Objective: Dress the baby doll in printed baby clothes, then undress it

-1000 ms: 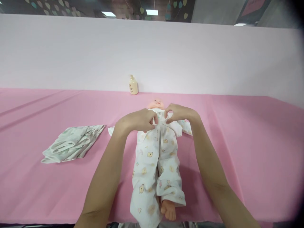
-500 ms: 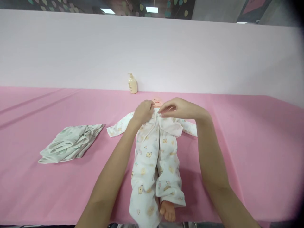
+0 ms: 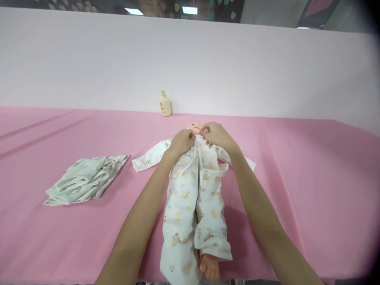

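A baby doll (image 3: 195,127) lies on its back in a white baby romper (image 3: 185,198) printed with small bears. The romper's front is split down the middle, and its sleeves spread to both sides. At the collar, my left hand (image 3: 183,141) is closed, its fingertips pinching the left front edge. Just opposite, my right hand (image 3: 217,135) has its fingers curled together on the right edge near the neck; the fabric between them is mostly hidden. One bare doll foot (image 3: 209,267) sticks out of a leg cuff, while the other leg's end is covered.
Folded pale green patterned cloth (image 3: 87,180) lies to the left on the pink table cover (image 3: 59,245). A cream pump bottle (image 3: 165,104) stands at the back against the white wall panel (image 3: 237,71).
My right hand has moved up and inward to the collar, its fingers closing. The romper's right front panel now lies straighter, and the right sleeve has shifted. My left hand has moved slightly right.
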A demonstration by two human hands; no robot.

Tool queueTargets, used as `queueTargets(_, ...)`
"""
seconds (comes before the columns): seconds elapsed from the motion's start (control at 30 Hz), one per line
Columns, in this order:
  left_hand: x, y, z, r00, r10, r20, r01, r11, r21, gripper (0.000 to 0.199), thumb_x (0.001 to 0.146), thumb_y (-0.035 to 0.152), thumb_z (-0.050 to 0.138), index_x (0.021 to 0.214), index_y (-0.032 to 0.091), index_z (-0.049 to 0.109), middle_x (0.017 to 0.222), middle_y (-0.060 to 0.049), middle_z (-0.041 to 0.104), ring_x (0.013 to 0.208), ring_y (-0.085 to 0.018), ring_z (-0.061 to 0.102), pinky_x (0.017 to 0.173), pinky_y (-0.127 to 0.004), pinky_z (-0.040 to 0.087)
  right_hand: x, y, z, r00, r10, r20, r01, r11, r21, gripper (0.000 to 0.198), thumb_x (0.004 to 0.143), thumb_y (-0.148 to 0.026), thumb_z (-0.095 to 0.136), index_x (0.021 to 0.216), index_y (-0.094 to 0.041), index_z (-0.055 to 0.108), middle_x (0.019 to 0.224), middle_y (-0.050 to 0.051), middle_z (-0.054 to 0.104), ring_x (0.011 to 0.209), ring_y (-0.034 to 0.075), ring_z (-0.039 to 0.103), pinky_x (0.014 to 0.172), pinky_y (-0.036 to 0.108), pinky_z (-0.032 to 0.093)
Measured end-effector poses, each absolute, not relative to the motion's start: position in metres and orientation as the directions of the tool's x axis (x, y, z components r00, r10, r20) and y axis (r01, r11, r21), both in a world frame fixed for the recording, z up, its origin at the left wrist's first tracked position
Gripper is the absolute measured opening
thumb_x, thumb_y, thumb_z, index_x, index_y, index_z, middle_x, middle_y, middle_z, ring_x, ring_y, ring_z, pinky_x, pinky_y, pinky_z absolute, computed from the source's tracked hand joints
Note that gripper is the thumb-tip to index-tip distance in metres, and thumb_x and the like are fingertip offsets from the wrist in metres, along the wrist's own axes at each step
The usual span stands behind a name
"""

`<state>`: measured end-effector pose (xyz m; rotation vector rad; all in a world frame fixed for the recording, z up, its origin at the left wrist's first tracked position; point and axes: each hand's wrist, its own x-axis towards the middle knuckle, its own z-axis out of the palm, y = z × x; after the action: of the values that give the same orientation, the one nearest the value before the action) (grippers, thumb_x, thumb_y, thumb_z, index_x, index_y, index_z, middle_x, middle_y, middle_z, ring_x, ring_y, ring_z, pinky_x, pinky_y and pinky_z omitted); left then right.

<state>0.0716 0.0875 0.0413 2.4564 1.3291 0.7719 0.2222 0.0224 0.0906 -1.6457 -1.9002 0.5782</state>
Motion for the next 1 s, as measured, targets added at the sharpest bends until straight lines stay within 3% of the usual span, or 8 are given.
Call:
queueTargets(0.07,0.066,0.093,0.041,0.474,0.823,0.313,0.638,-0.566,0.522,0.016,0.082,0.019,0.046,0.083,0.016,0.061,0.085,-0.007,0.066,0.075,-0.018,0.058,0.068,-0.027,0.041,0.216,0.037,0.075,-0.023,0.987,0.162,0.856,0.103,-0.506,0.028,0.089,-0.037,0.054,0.094,-0.012,0.065,0.092,0.014,0.069,0.074,0.02,0.065,0.062,0.025,0.047)
queueTargets(0.13,0.061,0.097,0.041,0.463,0.836,0.294,0.6,-0.54,0.59,0.015,0.08,0.017,0.047,0.084,0.016,0.061,0.087,-0.007,0.067,0.076,-0.017,0.059,0.068,-0.026,0.041,0.211,0.047,0.064,-0.055,0.985,0.161,0.911,0.115,-0.395,0.03,0.087,-0.039,0.054,0.09,-0.012,0.067,0.096,0.015,0.069,0.085,0.023,0.065,0.068,0.026,0.046)
queueTargets(0.4,0.072,0.095,0.039,0.348,0.874,0.338,0.542,-0.482,0.689,0.019,0.078,0.017,0.05,0.089,0.016,0.065,0.084,-0.005,0.068,0.075,-0.016,0.059,0.073,-0.025,0.043,0.206,0.047,0.065,-0.045,0.97,0.238,0.968,0.101,-0.228,0.021,0.074,-0.017,0.052,0.088,-0.015,0.068,0.09,0.011,0.07,0.083,0.024,0.064,0.062,0.026,0.041)
queueTargets(0.57,0.077,0.093,0.037,0.309,0.9,0.307,0.552,-0.432,0.713,0.018,0.078,0.021,0.054,0.089,0.015,0.066,0.085,-0.006,0.069,0.076,-0.017,0.06,0.075,-0.026,0.044,0.218,0.045,0.07,-0.176,0.976,0.129,0.912,0.211,-0.353,0.027,0.069,-0.015,0.057,0.093,-0.014,0.069,0.094,0.009,0.07,0.082,0.019,0.063,0.061,0.022,0.041)
queueTargets(0.67,0.077,0.093,0.036,0.31,0.897,0.316,0.573,-0.442,0.69,0.018,0.078,0.019,0.053,0.088,0.015,0.067,0.087,-0.006,0.069,0.079,-0.017,0.06,0.076,-0.026,0.044,0.221,0.052,0.063,-0.097,0.974,0.205,0.888,0.178,-0.425,0.033,0.07,-0.015,0.057,0.1,-0.014,0.069,0.099,0.01,0.069,0.086,0.02,0.062,0.067,0.023,0.043)
queueTargets(0.83,0.077,0.094,0.033,0.321,0.886,0.335,0.573,-0.463,0.676,0.017,0.078,0.02,0.052,0.087,0.016,0.066,0.087,-0.005,0.069,0.079,-0.017,0.06,0.077,-0.026,0.044,0.222,0.063,0.053,0.014,0.969,0.246,0.89,0.101,-0.445,0.016,0.071,-0.015,0.057,0.078,-0.012,0.07,0.082,0.012,0.069,0.078,0.021,0.062,0.068,0.026,0.045)
queueTargets(1.0,0.074,0.098,0.032,0.339,0.884,0.322,0.511,-0.46,0.726,0.014,0.077,0.02,0.055,0.086,0.017,0.066,0.083,-0.004,0.068,0.075,-0.016,0.059,0.072,-0.026,0.043,0.225,0.059,0.06,0.091,0.968,0.233,0.712,0.101,-0.695,0.015,0.074,-0.017,0.055,0.077,-0.013,0.069,0.071,0.005,0.065,0.065,0.014,0.057,0.06,0.021,0.042)
